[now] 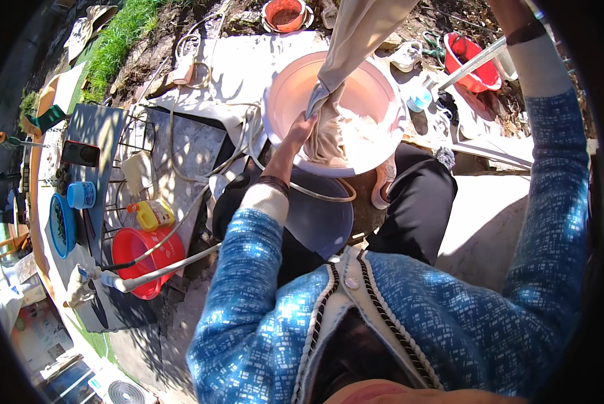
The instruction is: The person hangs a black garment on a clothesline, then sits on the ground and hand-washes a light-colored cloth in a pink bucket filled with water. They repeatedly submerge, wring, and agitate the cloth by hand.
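A long beige cloth [359, 40], perhaps a garment, stretches from the pale round basin [271, 111] up past the top edge of the view. My left hand [303, 130] is closed around its twisted part, above the basin's left side. The lower end of the cloth lies bunched and wet in the basin's water. At the top right my right arm is raised, and only the base of my right hand [512, 17] shows above a dark wristband. Its fingers are outside the view, so whatever they hold is hidden.
A dark blue-grey basin [315, 215] sits between my legs. On the left are a red basin [133, 249], a yellow jug [152, 214] and a light blue tub [81, 195]. A hose [181, 176] winds across the paving. At right, a red tub [473, 74] stands beside a pole.
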`<state>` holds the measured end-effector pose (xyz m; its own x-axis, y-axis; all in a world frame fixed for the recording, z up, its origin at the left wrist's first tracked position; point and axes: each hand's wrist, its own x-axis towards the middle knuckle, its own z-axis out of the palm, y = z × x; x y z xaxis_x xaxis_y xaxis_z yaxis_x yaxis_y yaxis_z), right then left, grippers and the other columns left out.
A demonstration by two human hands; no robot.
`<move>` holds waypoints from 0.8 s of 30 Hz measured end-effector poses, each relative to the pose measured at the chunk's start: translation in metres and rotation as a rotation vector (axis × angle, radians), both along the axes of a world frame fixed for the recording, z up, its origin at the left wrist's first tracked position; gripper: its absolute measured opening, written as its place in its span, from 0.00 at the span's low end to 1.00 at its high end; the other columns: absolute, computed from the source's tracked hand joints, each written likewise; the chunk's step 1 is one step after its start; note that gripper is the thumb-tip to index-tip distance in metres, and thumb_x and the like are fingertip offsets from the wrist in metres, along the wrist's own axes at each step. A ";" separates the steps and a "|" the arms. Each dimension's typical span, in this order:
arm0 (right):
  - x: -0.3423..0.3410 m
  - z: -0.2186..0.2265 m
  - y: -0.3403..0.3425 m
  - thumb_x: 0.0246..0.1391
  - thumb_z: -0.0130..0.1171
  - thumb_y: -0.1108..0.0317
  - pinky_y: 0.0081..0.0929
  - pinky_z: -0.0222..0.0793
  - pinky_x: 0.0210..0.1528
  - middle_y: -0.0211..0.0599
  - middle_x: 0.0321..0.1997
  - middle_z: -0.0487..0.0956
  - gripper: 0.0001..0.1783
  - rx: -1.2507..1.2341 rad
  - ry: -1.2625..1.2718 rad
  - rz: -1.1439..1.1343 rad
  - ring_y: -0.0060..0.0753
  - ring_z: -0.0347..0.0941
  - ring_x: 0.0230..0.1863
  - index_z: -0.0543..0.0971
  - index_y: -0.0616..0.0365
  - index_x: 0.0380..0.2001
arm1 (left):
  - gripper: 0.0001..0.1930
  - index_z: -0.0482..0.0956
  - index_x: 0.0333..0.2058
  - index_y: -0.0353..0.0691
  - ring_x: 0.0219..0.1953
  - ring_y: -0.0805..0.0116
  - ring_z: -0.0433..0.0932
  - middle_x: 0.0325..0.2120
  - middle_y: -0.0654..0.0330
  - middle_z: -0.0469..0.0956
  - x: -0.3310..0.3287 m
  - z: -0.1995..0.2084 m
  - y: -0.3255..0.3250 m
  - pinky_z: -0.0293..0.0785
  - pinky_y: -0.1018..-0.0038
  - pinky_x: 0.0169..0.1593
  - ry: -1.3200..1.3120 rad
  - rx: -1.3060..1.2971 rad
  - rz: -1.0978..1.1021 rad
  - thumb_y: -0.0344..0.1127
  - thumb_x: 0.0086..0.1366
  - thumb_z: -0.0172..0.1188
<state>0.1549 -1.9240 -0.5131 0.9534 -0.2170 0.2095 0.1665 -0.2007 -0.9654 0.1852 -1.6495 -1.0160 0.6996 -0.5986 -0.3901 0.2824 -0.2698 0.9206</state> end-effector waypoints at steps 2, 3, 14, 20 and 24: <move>0.014 -0.072 -0.010 0.54 0.69 0.65 0.29 0.76 0.45 0.34 0.36 0.81 0.14 0.065 0.055 0.075 0.33 0.78 0.38 0.80 0.58 0.42 | 0.29 0.74 0.54 0.28 0.53 0.59 0.77 0.48 0.46 0.79 0.009 -0.031 -0.005 0.69 0.66 0.57 -0.011 0.180 -0.022 0.52 0.69 0.53; 0.021 -0.110 -0.017 0.54 0.69 0.65 0.29 0.74 0.42 0.34 0.35 0.79 0.13 -0.001 0.083 0.077 0.29 0.77 0.39 0.80 0.58 0.40 | 0.29 0.73 0.55 0.28 0.55 0.56 0.75 0.50 0.45 0.78 0.014 -0.047 -0.007 0.69 0.63 0.57 0.026 0.198 0.030 0.51 0.69 0.53; 0.062 -0.439 -0.058 0.56 0.61 0.66 0.31 0.74 0.32 0.35 0.34 0.80 0.08 0.384 0.609 -0.423 0.30 0.77 0.35 0.80 0.58 0.36 | 0.39 0.58 0.66 0.35 0.65 0.40 0.60 0.63 0.42 0.61 0.024 -0.055 -0.027 0.60 0.49 0.64 -0.206 1.066 0.068 0.46 0.62 0.62; 0.066 -0.423 -0.059 0.55 0.66 0.66 0.29 0.78 0.41 0.30 0.36 0.81 0.10 0.777 0.495 -0.329 0.26 0.78 0.38 0.80 0.55 0.39 | 0.54 0.48 0.70 0.38 0.67 0.43 0.60 0.63 0.39 0.61 0.062 0.016 -0.092 0.59 0.58 0.68 -0.709 0.164 0.010 0.41 0.52 0.74; 0.072 -0.369 -0.056 0.58 0.63 0.68 0.34 0.79 0.51 0.40 0.40 0.81 0.11 1.019 0.335 -0.212 0.33 0.79 0.43 0.78 0.62 0.41 | 0.61 0.43 0.71 0.38 0.64 0.47 0.66 0.58 0.39 0.67 0.092 0.030 -0.126 0.63 0.60 0.65 -0.704 -0.143 -0.116 0.41 0.47 0.78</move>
<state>0.2268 -1.9804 -0.8824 0.8512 -0.3080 -0.4250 -0.0794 0.7249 -0.6843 0.2774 -1.7756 -0.9861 0.6849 -0.6955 0.2170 -0.4129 -0.1252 0.9021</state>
